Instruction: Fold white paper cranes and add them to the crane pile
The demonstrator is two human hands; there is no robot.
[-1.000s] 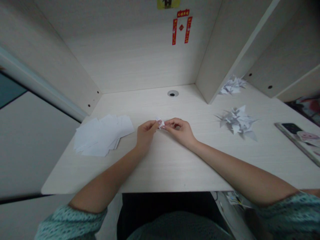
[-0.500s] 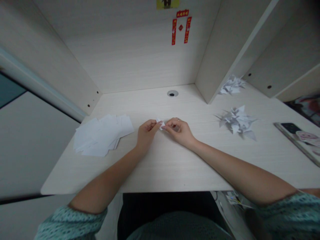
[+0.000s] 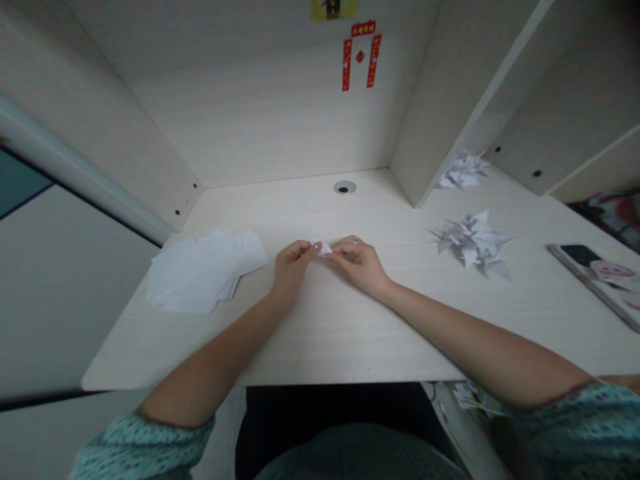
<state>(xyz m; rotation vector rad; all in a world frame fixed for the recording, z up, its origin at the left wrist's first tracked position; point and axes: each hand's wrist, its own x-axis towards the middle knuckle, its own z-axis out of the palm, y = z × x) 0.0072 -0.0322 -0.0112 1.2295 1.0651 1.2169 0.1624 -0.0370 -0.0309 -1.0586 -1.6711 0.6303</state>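
A small piece of folded white paper (image 3: 321, 248) is pinched between my two hands over the middle of the desk. My left hand (image 3: 293, 267) grips its left end with thumb and fingers. From the other side, my right hand (image 3: 359, 262) pinches its right end; a ring shows on one finger. The fingers cover much of the paper, so its exact fold is hard to make out. To the left lies a spread stack of white paper sheets (image 3: 200, 270). On the right sits a pile of folded white paper pieces (image 3: 475, 240) with pointed tips.
A second pile of folded paper (image 3: 465, 169) lies behind the upright panel (image 3: 425, 133). At the far right is a phone (image 3: 600, 280) with a decorated case. A round cable hole (image 3: 345, 188) is set near the back wall, which carries red stickers (image 3: 363, 29).
The folded paper between my fingers shows a longer, flatter strip than before. Both hands have barely shifted and keep their pinch.
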